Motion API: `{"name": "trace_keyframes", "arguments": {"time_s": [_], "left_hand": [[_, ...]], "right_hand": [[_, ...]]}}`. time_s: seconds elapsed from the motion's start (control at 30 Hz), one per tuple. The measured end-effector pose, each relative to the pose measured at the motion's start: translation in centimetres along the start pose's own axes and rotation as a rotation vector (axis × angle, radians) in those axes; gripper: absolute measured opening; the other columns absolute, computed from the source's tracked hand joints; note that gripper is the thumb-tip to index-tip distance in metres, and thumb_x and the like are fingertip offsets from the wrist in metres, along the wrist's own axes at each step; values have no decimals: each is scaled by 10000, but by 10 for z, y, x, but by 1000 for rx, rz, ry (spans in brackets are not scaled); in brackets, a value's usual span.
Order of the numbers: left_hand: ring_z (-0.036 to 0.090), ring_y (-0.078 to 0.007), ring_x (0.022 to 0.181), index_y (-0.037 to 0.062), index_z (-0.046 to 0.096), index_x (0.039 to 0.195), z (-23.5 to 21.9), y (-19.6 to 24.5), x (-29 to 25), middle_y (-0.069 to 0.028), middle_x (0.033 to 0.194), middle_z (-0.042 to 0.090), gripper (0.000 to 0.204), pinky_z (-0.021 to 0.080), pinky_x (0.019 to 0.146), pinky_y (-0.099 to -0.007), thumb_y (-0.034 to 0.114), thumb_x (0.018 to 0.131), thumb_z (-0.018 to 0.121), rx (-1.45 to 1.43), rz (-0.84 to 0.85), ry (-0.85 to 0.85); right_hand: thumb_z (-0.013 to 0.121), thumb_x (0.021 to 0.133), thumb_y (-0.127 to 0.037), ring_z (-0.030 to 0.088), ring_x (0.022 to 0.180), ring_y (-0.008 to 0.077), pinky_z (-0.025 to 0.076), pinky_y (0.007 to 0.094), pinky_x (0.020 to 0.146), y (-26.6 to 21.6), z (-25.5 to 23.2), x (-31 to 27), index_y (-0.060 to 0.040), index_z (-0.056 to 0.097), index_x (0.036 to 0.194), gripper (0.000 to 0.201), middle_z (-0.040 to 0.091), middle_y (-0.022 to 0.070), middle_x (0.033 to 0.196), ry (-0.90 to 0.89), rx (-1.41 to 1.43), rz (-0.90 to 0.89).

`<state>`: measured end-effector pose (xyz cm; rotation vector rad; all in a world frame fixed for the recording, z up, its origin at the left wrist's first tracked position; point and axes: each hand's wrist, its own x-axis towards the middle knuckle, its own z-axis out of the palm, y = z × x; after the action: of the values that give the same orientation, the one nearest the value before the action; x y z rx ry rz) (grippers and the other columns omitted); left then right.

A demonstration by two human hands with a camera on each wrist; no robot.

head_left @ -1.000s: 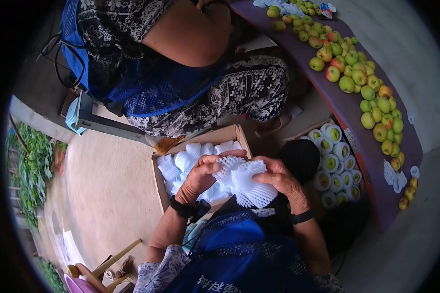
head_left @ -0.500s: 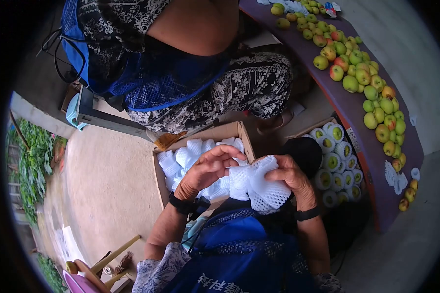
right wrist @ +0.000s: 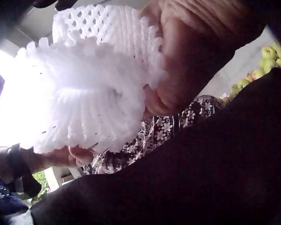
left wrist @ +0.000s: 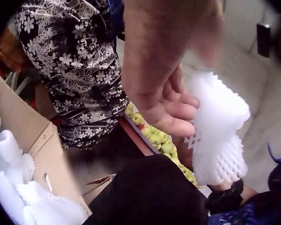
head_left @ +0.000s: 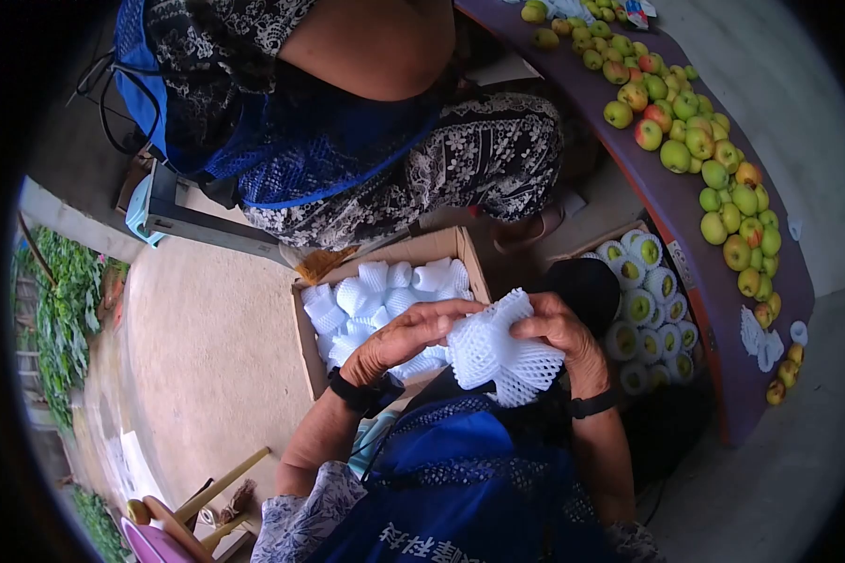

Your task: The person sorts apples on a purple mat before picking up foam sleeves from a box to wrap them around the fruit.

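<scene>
White foam fruit nets (head_left: 498,352) are bunched over my lap in the head view, a mesh with frilled ends. My right hand (head_left: 563,338) pinches them between thumb and fingers from the right side. At their left edge is my left hand (head_left: 408,336), fingers fairly straight and fingertips right at the mesh. In the left wrist view the left thumb stands away from the fingers (left wrist: 180,115), beside the foam (left wrist: 220,126). The right wrist view looks into a frilled opening of the foam (right wrist: 93,98); whatever is inside is hidden.
A cardboard box (head_left: 308,361) of white foam nets stands ahead-left. Right of my knee, another box (head_left: 634,228) holds net-wrapped apples. Loose apples (head_left: 699,141) cover a long purple-topped table (head_left: 667,211). Another person (head_left: 347,150) sits ahead, close by.
The left hand first held the foam, drew away with fingers lifted, then came back to its left edge. The right hand kept hold, and the foam shifted right and turned.
</scene>
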<state>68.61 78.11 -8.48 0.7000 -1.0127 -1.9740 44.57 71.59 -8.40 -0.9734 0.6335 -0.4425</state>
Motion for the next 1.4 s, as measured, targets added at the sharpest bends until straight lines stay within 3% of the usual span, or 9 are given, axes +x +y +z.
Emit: {"name": "trace_keyframes", "arguments": {"time_s": [0.23, 0.43, 0.5, 0.63, 0.83, 1.07, 1.3, 1.37, 1.4], "left_hand": [[521, -115, 1047, 31, 537, 1163, -3, -7, 0, -43, 1116, 584, 322, 390, 927, -266, 115, 857, 587, 79, 5, -27], [533, -140, 1035, 71, 552, 1019, -6, -17, 5, -39, 1064, 583, 283, 391, 934, -295, 44, 768, 680, 103, 279, 75], [541, -163, 1036, 84, 535, 1015, -6, -19, 2, -43, 1054, 585, 301, 394, 941, -326, 39, 761, 690, -118, 203, 87], [553, -158, 1016, 89, 517, 1030, -16, -28, 3, -39, 1044, 591, 302, 429, 907, -324, -9, 780, 655, -167, 240, 52], [585, -108, 839, 86, 519, 971, -21, -36, 10, -9, 936, 583, 262, 494, 730, -244, -91, 795, 596, -161, 449, 398], [555, -79, 710, 79, 555, 1058, -20, -31, 10, 18, 896, 550, 305, 474, 648, -207, -59, 792, 612, -91, 269, 654], [554, -113, 659, 37, 489, 1193, 8, -20, 3, -53, 965, 545, 444, 492, 618, -237, -5, 776, 636, -87, 363, 841], [557, -126, 675, 33, 443, 1228, 14, -27, 1, -112, 1088, 492, 608, 503, 642, -270, -5, 683, 711, 966, 590, 954], [574, -185, 756, 50, 428, 1242, 14, -30, -1, -168, 1180, 444, 729, 511, 684, -319, 6, 598, 766, 1227, 645, 913]], "right_hand": [[614, 714, -104, 617, 831, 154, 476, 279, 794, -2, -2, -2, 25, 629, 1019, 331, 659, 68, 915, -9, -23, 53], [602, 729, -111, 628, 812, 162, 492, 285, 775, 1, -3, 0, 33, 629, 1013, 320, 662, 81, 905, 24, 40, 31], [601, 744, -121, 625, 815, 159, 489, 274, 776, 5, -5, -1, 29, 629, 1024, 319, 661, 78, 910, 29, 53, 26], [597, 766, -131, 632, 793, 162, 505, 279, 744, 9, -9, 2, 32, 629, 1024, 307, 662, 88, 908, 68, 169, -24], [594, 760, -112, 634, 787, 160, 511, 277, 731, 13, -11, 3, 37, 627, 1022, 303, 661, 84, 899, 127, 121, -56], [593, 748, -117, 632, 787, 171, 511, 279, 734, 12, -5, 4, 49, 621, 1031, 329, 655, 87, 902, 210, 186, -90], [579, 763, -158, 634, 842, 189, 509, 298, 767, 13, -6, 8, 48, 596, 1078, 376, 646, 110, 944, 217, 294, -180], [580, 767, -159, 631, 858, 196, 505, 304, 779, 16, -6, 10, 47, 584, 1096, 388, 641, 115, 961, 259, 417, -197], [580, 767, -159, 631, 858, 196, 505, 304, 779, 18, -7, 11, 47, 584, 1096, 388, 641, 115, 961, 258, 416, -197]]}}
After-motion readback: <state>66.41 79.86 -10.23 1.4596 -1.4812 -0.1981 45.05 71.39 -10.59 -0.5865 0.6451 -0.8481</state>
